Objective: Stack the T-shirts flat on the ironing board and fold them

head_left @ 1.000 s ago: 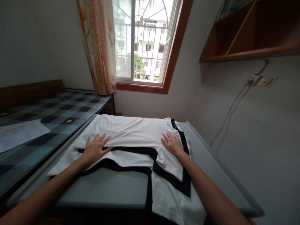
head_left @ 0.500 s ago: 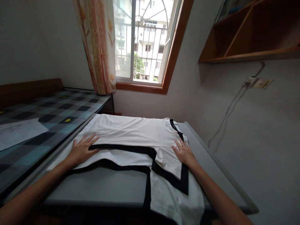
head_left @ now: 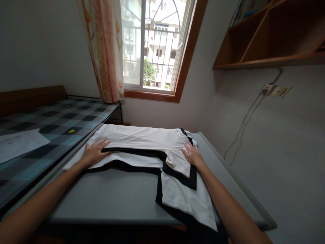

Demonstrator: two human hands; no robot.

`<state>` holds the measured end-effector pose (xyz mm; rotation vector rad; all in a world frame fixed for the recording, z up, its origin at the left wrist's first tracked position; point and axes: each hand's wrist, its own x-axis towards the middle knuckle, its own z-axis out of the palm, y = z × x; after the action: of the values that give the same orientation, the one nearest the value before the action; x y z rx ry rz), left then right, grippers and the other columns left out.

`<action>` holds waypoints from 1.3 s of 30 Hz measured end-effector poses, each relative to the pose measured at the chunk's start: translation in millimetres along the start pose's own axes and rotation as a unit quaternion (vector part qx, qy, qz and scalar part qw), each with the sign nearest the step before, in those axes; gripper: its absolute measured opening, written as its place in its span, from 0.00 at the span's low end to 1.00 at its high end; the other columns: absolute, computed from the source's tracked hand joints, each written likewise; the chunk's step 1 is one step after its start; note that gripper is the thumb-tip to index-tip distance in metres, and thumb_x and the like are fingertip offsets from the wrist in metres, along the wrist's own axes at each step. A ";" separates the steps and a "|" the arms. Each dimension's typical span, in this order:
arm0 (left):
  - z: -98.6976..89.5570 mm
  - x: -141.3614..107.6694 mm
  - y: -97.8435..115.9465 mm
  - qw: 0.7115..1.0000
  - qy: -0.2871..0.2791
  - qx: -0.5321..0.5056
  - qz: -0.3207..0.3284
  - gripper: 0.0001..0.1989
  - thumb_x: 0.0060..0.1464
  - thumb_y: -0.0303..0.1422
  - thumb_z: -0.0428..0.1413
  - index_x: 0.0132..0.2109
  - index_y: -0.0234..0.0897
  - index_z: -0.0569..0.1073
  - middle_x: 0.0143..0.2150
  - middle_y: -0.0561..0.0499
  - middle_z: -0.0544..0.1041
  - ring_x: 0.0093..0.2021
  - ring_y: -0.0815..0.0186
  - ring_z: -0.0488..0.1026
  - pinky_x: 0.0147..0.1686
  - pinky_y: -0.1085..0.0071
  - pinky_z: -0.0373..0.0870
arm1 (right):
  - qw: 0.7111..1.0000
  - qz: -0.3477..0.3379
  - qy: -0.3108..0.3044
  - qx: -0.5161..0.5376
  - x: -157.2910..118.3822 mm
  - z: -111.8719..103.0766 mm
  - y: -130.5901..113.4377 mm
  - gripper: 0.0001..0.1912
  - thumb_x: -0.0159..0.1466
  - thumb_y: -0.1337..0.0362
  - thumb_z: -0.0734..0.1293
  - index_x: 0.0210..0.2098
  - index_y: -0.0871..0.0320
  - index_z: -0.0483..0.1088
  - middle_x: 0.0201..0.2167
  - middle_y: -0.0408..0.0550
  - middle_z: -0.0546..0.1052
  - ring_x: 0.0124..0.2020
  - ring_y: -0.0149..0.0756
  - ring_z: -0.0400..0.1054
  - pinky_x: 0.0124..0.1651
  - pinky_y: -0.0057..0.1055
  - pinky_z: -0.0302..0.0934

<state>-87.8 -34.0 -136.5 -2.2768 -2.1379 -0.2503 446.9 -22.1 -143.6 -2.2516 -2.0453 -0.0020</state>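
Several white and black T-shirts lie stacked and spread out on a grey table (head_left: 106, 200). The top white shirt (head_left: 142, 137) has its collar to the right and its hem to the left. Beneath it show the edges of a black shirt (head_left: 194, 179), another white shirt (head_left: 188, 196) and more black cloth (head_left: 158, 189). My left hand (head_left: 95, 154) lies with fingers spread on the hem end of the stack. Near the collar and shoulder, my right hand (head_left: 193, 156) rests flat, fingers apart. The lowest sleeve reaches past the table's near edge.
On the left stands a bed with a checked mattress (head_left: 83, 117) and a paper sheet (head_left: 22, 144). A curtain (head_left: 109, 67) hangs by the window. At right are a wall shelf (head_left: 269, 61) and a socket with cables (head_left: 267, 89).
Both hands have moved away from me toward the window side, and the shirts have slid with them. The lower sleeve now hangs less far over the near edge.
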 end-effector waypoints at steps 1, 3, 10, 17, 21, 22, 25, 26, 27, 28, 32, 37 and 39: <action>-0.3 2.7 1.3 1.000 0.003 0.000 0.000 0.36 0.58 0.59 0.44 0.69 0.51 0.58 0.72 0.46 0.54 0.71 0.41 0.47 0.62 0.33 0.41 | 1.000 0.002 -0.002 0.002 4.5 0.9 0.5 0.33 0.71 0.46 0.51 0.70 0.54 0.53 0.72 0.54 0.50 0.70 0.52 0.48 0.68 0.48 0.45; -1.0 7.9 4.2 1.000 0.005 -0.002 -0.001 0.37 0.58 0.59 0.44 0.69 0.50 0.59 0.72 0.45 0.54 0.71 0.41 0.47 0.62 0.32 0.41 | 1.000 0.005 -0.002 0.009 13.4 2.6 1.6 0.33 0.71 0.46 0.51 0.70 0.53 0.53 0.72 0.54 0.50 0.70 0.51 0.47 0.68 0.48 0.45; 4.3 13.7 7.7 1.000 0.026 -0.005 -0.005 0.33 0.60 0.55 0.44 0.67 0.47 0.62 0.71 0.44 0.58 0.70 0.43 0.50 0.62 0.33 0.44 | 0.999 0.007 0.024 0.025 23.5 4.8 2.5 0.33 0.70 0.46 0.51 0.68 0.56 0.57 0.71 0.55 0.52 0.69 0.53 0.49 0.66 0.50 0.48; 5.6 3.9 11.4 0.994 0.077 0.004 0.082 0.27 0.61 0.43 0.44 0.63 0.39 0.68 0.64 0.42 0.68 0.67 0.54 0.60 0.66 0.49 0.48 | 0.998 -0.004 0.056 0.010 7.2 -0.3 1.0 0.28 0.70 0.52 0.54 0.63 0.58 0.65 0.68 0.57 0.59 0.67 0.51 0.53 0.66 0.50 0.48; 1.3 2.5 19.6 0.992 0.072 -0.014 0.107 0.29 0.57 0.41 0.47 0.64 0.39 0.67 0.65 0.45 0.67 0.66 0.53 0.61 0.66 0.52 0.51 | 0.996 -0.005 0.081 0.023 2.6 -5.1 -5.9 0.29 0.70 0.50 0.54 0.65 0.57 0.63 0.69 0.57 0.56 0.70 0.53 0.46 0.67 0.54 0.43; 0.3 2.6 20.7 0.992 0.066 -0.018 0.109 0.30 0.55 0.39 0.48 0.65 0.39 0.66 0.65 0.45 0.68 0.65 0.53 0.62 0.65 0.53 0.53 | 0.996 -0.007 0.079 0.028 1.8 -5.2 -8.1 0.31 0.70 0.49 0.54 0.66 0.56 0.61 0.70 0.56 0.55 0.70 0.53 0.45 0.68 0.53 0.43; -3.5 3.0 21.1 0.992 0.056 -0.031 0.113 0.30 0.53 0.36 0.48 0.64 0.40 0.67 0.63 0.46 0.70 0.61 0.55 0.67 0.61 0.58 0.61 | 0.998 -0.013 0.045 0.032 -0.3 -3.2 -13.4 0.33 0.69 0.45 0.54 0.68 0.54 0.58 0.71 0.56 0.53 0.70 0.55 0.45 0.67 0.54 0.43; -5.0 2.9 20.4 0.991 0.058 -0.031 0.113 0.29 0.53 0.35 0.48 0.63 0.40 0.69 0.62 0.46 0.71 0.60 0.55 0.68 0.59 0.59 0.62 | 0.999 -0.013 0.032 0.031 -0.8 -2.1 -14.3 0.33 0.69 0.45 0.53 0.68 0.54 0.58 0.70 0.56 0.54 0.70 0.56 0.45 0.67 0.54 0.43; -6.5 2.7 19.4 0.992 0.062 -0.028 0.110 0.28 0.54 0.34 0.47 0.62 0.40 0.70 0.61 0.46 0.72 0.59 0.54 0.69 0.58 0.59 0.64 | 0.999 -0.013 0.022 0.028 -1.1 -1.2 -14.7 0.33 0.69 0.44 0.53 0.68 0.54 0.59 0.70 0.56 0.54 0.70 0.56 0.46 0.67 0.53 0.44; -7.9 2.5 18.1 0.992 0.066 -0.022 0.105 0.27 0.54 0.34 0.47 0.61 0.41 0.71 0.60 0.47 0.73 0.58 0.54 0.69 0.57 0.59 0.64 | 0.999 -0.013 0.016 0.025 -1.2 -0.4 -14.7 0.33 0.69 0.44 0.52 0.68 0.54 0.59 0.70 0.56 0.55 0.70 0.56 0.46 0.67 0.53 0.45; -10.7 1.6 12.2 0.993 0.083 0.018 0.081 0.24 0.56 0.33 0.47 0.58 0.44 0.74 0.55 0.46 0.75 0.55 0.53 0.71 0.53 0.59 0.66 | 1.000 -0.018 0.016 0.017 -0.5 0.5 -12.7 0.33 0.70 0.45 0.52 0.67 0.55 0.59 0.70 0.55 0.55 0.70 0.54 0.47 0.66 0.50 0.47; -9.9 2.3 8.5 0.993 0.083 0.040 0.069 0.23 0.57 0.33 0.48 0.58 0.45 0.74 0.54 0.46 0.75 0.53 0.53 0.71 0.52 0.59 0.66 | 0.999 -0.025 0.022 0.018 0.5 0.8 -10.9 0.32 0.70 0.46 0.52 0.67 0.55 0.60 0.70 0.55 0.56 0.69 0.55 0.48 0.66 0.49 0.47; -9.7 2.5 8.7 0.993 0.081 0.046 0.067 0.23 0.57 0.33 0.48 0.58 0.45 0.74 0.53 0.46 0.75 0.52 0.53 0.71 0.51 0.59 0.66 | 0.999 -0.025 0.020 0.022 0.8 1.2 -10.5 0.32 0.70 0.46 0.53 0.67 0.55 0.60 0.70 0.56 0.56 0.69 0.55 0.47 0.66 0.49 0.47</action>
<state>-80.1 -33.2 -125.8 -2.2514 -1.8707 -0.3155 436.5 -20.2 -144.0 -2.1560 -2.0604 -0.0066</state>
